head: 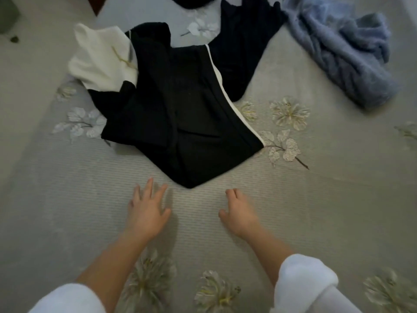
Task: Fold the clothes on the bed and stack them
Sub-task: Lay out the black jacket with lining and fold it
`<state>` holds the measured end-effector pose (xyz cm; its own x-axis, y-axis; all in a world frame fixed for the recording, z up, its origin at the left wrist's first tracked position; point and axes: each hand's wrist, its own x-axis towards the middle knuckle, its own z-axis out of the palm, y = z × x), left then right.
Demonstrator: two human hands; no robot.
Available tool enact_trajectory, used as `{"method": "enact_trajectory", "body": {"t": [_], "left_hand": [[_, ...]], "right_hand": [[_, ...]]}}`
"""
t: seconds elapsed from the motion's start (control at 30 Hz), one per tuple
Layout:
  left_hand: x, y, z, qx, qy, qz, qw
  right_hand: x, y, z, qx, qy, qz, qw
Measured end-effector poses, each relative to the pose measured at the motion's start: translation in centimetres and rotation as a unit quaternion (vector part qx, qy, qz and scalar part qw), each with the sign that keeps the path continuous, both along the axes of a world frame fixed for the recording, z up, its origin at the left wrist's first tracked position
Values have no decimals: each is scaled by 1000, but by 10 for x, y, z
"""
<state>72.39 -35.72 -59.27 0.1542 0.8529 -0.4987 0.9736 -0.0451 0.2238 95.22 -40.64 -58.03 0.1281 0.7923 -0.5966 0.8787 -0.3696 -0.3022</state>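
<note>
A black garment with a white side stripe (pixel 180 114) lies roughly folded in the middle of the bed, its corner pointing at me. A white garment (pixel 99 59) sits at its upper left, partly under it. A dark navy piece (pixel 243 53) lies behind it to the right, and a fluffy blue knit (pixel 347 55) is crumpled at the far right. My left hand (pixel 146 211) hovers over the bedspread with fingers spread, just short of the black garment's corner. My right hand (pixel 239 213) is beside it, fingers loosely curled, holding nothing.
The bed is covered by a grey ribbed bedspread with embroidered flowers (pixel 316 199). Another dark cloth (pixel 194 1) shows at the top edge. The bed's left edge and floor (pixel 33 53) lie at the upper left.
</note>
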Motion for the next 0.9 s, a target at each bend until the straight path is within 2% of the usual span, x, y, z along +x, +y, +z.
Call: {"method": "enact_trajectory", "body": {"t": [0.13, 0.23, 0.33, 0.43, 0.5, 0.57, 0.63, 0.77, 0.83, 0.9], "left_hand": [[-9, 43, -18, 118, 14, -48, 992], [-4, 82, -23, 259, 28, -78, 962], [-4, 125, -24, 311, 122, -103, 937], [-14, 154, -22, 260, 151, -128, 945], [-22, 157, -20, 201, 122, -135, 963], [-29, 150, -15, 149, 88, -127, 977], [-36, 133, -1, 105, 68, -112, 986], [-39, 83, 19, 49, 36, -172, 983], [-34, 48, 22, -20, 1, -171, 985], [-21, 6, 24, -108, -37, -170, 979]], "right_hand": [[-9, 47, -18, 43, -60, 63, 995], [-9, 77, -28, 97, -113, 116, 982], [-9, 101, -32, 170, -160, 159, 959], [-10, 118, -36, 179, -182, 182, 950], [-12, 124, -38, 122, -159, 179, 963], [-13, 122, -36, 72, -111, 136, 982], [-12, 113, -26, 49, -84, 126, 987], [4, 72, 4, -24, -88, 129, 987], [17, 42, 18, -72, -88, 124, 986], [32, 7, 33, -107, -139, 140, 975]]}}
